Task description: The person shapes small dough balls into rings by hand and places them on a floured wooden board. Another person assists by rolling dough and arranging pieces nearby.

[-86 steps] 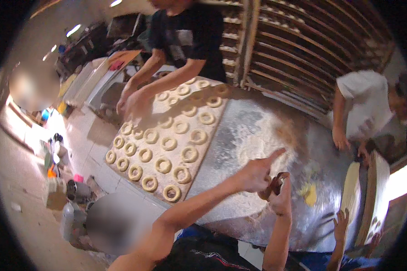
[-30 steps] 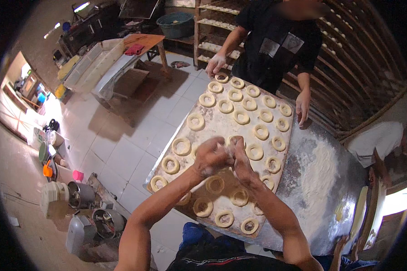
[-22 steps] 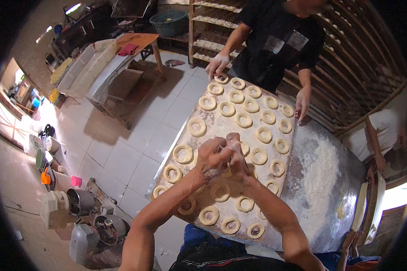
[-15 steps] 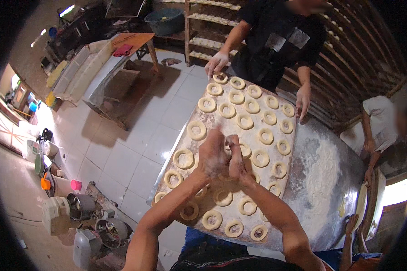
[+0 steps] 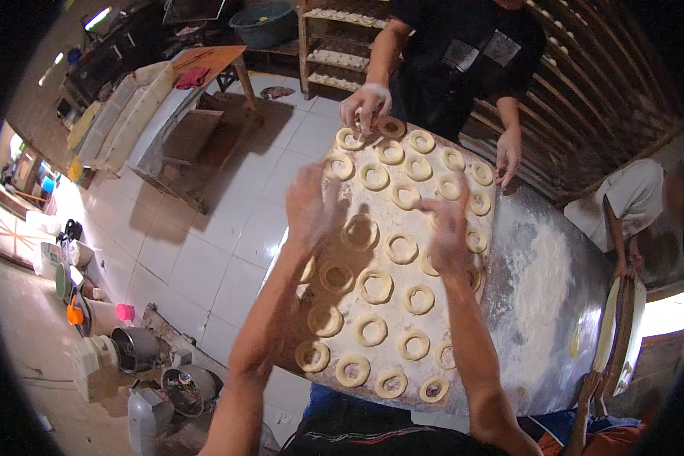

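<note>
A wooden board (image 5: 372, 349) dusted with flour holds rows of pale dough rings (image 5: 400, 248). My left hand (image 5: 309, 201) is over the board's left side, motion-blurred, so its fingers are unclear. My right hand (image 5: 448, 232) is over the right part among the rings, fingers apart and somewhat blurred, with nothing visible in it. Opposite me, a person in a dark shirt (image 5: 471, 53) has one hand (image 5: 366, 106) at the rings along the far edge and the other hand (image 5: 508, 156) beside the right edge.
A floury metal table (image 5: 555, 319) extends rightward. Another person (image 5: 623, 205) and further arms (image 5: 589, 391) are at the right. Wooden racks (image 5: 338, 53) stand behind. A side table (image 5: 209, 57), a blue tub (image 5: 258, 26) and steel pots (image 5: 137, 342) are at the left.
My hands, earlier clenched together over the board's middle, have parted left and right and moved forward. The opposite person's hand has shifted onto the rings at the far corner.
</note>
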The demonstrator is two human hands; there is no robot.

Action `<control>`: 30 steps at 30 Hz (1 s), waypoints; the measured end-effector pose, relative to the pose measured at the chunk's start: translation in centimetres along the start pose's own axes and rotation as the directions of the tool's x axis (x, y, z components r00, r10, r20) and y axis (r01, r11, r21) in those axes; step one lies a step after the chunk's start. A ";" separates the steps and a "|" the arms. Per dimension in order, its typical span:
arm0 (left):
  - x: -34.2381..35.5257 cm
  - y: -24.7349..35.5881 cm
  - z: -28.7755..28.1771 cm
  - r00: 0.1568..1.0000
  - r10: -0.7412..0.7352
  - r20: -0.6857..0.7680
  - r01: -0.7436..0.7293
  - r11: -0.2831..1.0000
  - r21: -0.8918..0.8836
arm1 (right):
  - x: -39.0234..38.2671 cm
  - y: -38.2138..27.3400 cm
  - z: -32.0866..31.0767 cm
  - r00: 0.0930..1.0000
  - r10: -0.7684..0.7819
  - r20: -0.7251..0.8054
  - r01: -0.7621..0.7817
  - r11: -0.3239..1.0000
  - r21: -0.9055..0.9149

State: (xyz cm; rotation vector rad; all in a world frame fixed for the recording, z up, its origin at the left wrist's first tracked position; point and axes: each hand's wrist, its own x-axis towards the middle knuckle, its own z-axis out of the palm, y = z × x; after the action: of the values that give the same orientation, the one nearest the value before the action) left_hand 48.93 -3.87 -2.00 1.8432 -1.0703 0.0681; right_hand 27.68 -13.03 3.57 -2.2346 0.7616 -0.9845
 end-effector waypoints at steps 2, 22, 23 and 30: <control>-0.8 0.0 -0.8 0.932 0.036 0.360 -0.144 0.949 0.279 | -3.6 0.7 -3.8 0.972 0.148 -0.180 -0.143 0.989 0.037; -6.5 -4.7 -20.2 0.626 0.313 -0.714 -0.372 0.925 0.079 | -34.9 -2.5 -26.7 0.843 0.400 -0.360 -0.537 0.593 -0.600; -8.9 -2.6 -19.0 0.665 0.312 -0.679 -0.327 0.939 0.111 | -37.9 -3.6 -26.7 0.808 0.463 -0.364 -0.548 0.818 -0.177; -29.3 18.4 -10.1 0.836 0.413 0.363 -0.294 0.893 -0.340 | -72.5 -7.7 -15.4 0.497 0.868 -0.002 -0.801 0.460 0.383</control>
State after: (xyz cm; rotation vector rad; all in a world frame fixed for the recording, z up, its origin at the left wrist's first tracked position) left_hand 22.13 19.76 2.68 1.4171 -1.6406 -0.2664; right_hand -23.30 37.97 -15.26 -1.1536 1.4742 -0.7188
